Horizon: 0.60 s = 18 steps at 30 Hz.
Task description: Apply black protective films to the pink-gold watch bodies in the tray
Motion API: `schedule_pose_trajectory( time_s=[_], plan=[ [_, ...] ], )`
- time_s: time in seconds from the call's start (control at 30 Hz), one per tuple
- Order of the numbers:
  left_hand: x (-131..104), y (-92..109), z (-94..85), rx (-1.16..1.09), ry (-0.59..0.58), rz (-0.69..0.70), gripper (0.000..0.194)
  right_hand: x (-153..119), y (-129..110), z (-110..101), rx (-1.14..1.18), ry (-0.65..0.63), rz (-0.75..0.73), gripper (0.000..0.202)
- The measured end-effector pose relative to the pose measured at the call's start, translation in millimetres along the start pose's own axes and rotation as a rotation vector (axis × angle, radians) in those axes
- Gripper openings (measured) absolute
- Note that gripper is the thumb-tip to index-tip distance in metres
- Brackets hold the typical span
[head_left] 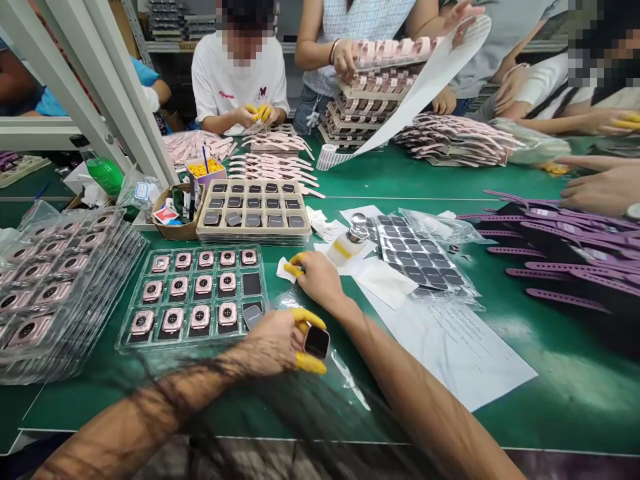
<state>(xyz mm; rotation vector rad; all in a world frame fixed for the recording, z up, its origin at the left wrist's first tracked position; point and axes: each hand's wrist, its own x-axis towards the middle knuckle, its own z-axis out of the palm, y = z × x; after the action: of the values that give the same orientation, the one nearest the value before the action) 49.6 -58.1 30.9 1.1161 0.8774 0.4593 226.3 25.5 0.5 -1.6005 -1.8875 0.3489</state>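
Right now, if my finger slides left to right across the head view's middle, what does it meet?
Stacked clear trays, single tray of pink watches, watch in the left hand, shiny-topped bottle, sheets of black squares, purple straps.

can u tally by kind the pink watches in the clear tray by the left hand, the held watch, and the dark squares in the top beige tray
Pink watches in clear tray: 13
Held watch: 1
Dark squares: 15
Total: 29
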Motion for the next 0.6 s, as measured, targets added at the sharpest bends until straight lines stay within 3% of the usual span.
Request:
schedule_pose_trajectory(
  time_s=[0.13,0.23,0.37,0.6],
  plan=[
    [5.8,24.7,-19.7,-0.020,0.185,0.076,0.069,-16.2,-2.2,-19.7,0.095,0.134,-0.022,0.020],
    [10.2,32.1,-31.3,-0.028,0.309,0.121,0.071,-35.0,-15.0,-26.1,0.234,0.168,-0.194,0.017],
    [14.9,25.0,-34.8,-0.149,0.316,0.149,0.077,-44.7,-29.5,-16.7,0.291,0.160,-0.459,0.012],
    [18.9,17.3,-33.8,-0.067,0.332,0.100,0.068,-37.5,-16.4,-20.7,0.214,0.072,-0.499,0.011]
  ],
)
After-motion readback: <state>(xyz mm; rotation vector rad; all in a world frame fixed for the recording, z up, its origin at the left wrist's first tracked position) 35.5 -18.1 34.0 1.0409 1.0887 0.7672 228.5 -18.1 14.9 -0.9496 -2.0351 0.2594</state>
